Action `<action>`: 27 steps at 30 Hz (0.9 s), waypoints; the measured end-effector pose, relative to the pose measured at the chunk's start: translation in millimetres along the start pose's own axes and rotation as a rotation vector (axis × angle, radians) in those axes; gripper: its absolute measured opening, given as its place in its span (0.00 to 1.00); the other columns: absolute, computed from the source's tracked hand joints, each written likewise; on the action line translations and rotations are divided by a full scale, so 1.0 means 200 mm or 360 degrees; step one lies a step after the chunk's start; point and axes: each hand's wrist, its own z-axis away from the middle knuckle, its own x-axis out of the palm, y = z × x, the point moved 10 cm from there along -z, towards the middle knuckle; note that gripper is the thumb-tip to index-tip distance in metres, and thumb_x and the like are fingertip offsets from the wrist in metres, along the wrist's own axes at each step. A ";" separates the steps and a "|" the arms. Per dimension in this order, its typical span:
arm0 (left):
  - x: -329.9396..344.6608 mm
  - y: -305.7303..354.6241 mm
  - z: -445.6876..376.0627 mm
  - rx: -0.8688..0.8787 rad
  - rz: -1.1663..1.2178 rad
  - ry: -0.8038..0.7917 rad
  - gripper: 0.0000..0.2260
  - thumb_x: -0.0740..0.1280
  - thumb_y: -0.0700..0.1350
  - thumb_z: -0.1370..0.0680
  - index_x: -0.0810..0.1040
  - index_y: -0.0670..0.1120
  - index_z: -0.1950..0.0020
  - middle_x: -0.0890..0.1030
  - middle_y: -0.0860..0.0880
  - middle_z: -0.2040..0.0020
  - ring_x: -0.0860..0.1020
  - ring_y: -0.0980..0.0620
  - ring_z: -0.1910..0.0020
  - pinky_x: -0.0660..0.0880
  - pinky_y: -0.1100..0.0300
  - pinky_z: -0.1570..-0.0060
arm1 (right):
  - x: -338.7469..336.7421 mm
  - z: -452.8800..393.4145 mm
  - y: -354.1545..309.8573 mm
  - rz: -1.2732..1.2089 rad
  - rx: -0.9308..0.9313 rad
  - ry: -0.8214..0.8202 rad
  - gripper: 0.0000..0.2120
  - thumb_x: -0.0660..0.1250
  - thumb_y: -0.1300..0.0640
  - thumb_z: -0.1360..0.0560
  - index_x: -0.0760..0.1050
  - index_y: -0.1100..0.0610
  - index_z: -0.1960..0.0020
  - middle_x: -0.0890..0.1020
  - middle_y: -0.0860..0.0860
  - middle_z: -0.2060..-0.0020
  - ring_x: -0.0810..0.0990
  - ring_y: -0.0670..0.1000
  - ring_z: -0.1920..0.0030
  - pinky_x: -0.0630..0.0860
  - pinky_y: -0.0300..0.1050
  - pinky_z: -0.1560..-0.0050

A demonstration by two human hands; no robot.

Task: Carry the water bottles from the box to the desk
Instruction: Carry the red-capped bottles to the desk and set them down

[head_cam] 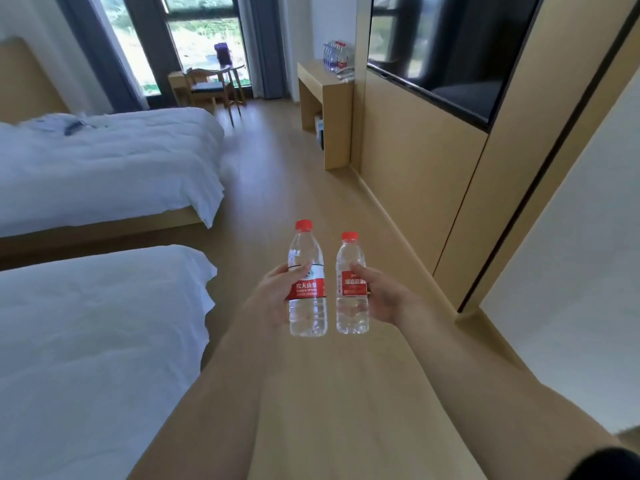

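Observation:
My left hand [273, 296] grips a taller clear water bottle [307, 306] with a red cap and red label, held upright in front of me. Beside it, my right hand [384, 299] holds a shorter red-capped bottle [351, 313], also upright. The two bottles are a small gap apart. Far ahead on the right stands the wooden desk [318, 81] against the wall, with several bottles [337, 57] grouped on its top. The box is not in view.
Two white beds [104, 161] line the left side. A wood-floor aisle [287, 168] runs between the beds and the panelled wall with a dark TV [450, 50] on the right. A wooden chair [211, 84] stands by the window.

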 end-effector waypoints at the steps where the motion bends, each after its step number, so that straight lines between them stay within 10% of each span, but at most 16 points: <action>1: -0.01 0.03 -0.04 0.0005 0.0012 0.0010 0.18 0.71 0.43 0.21 0.76 0.38 0.34 0.82 0.36 0.46 0.82 0.40 0.55 0.83 0.45 0.56 | 0.02 -0.06 -0.03 0.0003 0.0004 -0.0046 0.14 0.67 0.48 0.21 0.77 0.59 0.44 0.81 0.56 0.61 0.79 0.57 0.59 0.70 0.61 0.45; 19: -0.21 0.60 -1.18 0.0066 0.0116 0.0008 0.17 0.73 0.43 0.22 0.76 0.39 0.36 0.84 0.41 0.54 0.85 0.44 0.62 0.82 0.49 0.66 | 0.06 -1.22 -0.58 0.0096 -0.0054 -0.0031 0.23 0.72 0.46 0.26 0.76 0.60 0.38 0.84 0.54 0.60 0.83 0.57 0.56 0.72 0.66 0.37; 27: -0.43 0.98 -1.78 0.0074 0.0113 -0.0006 0.20 0.73 0.41 0.23 0.75 0.37 0.34 0.82 0.36 0.48 0.82 0.40 0.56 0.82 0.43 0.51 | 0.30 -1.82 -0.86 0.0159 -0.0057 -0.0030 0.20 0.66 0.48 0.20 0.75 0.62 0.35 0.81 0.59 0.52 0.79 0.60 0.50 0.71 0.60 0.44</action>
